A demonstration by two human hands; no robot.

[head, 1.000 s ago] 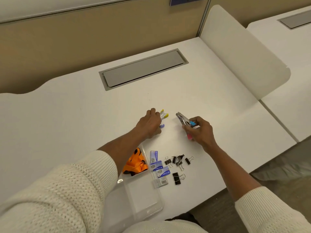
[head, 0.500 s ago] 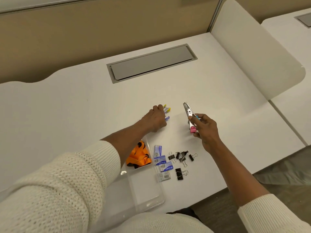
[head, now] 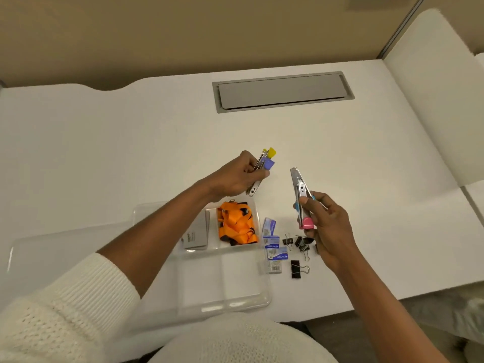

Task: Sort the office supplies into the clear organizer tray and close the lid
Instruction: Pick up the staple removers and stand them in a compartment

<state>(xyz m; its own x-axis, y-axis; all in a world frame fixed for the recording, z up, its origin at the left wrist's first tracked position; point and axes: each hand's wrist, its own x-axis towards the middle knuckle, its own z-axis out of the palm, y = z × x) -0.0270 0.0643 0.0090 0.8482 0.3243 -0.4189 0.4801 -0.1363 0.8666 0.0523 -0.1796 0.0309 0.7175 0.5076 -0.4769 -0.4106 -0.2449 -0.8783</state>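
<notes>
Now each hand grips metal hole punches above the desk

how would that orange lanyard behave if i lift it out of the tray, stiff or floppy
Probably floppy: the orange lanyard lies bunched in loose folds in a tray compartment, so it would likely unfurl and dangle. It looks like thin ribbon, so likely light. A small metal clip shows at its top edge and might swing or snag on the wall.

Office: white desk with partition.
</notes>
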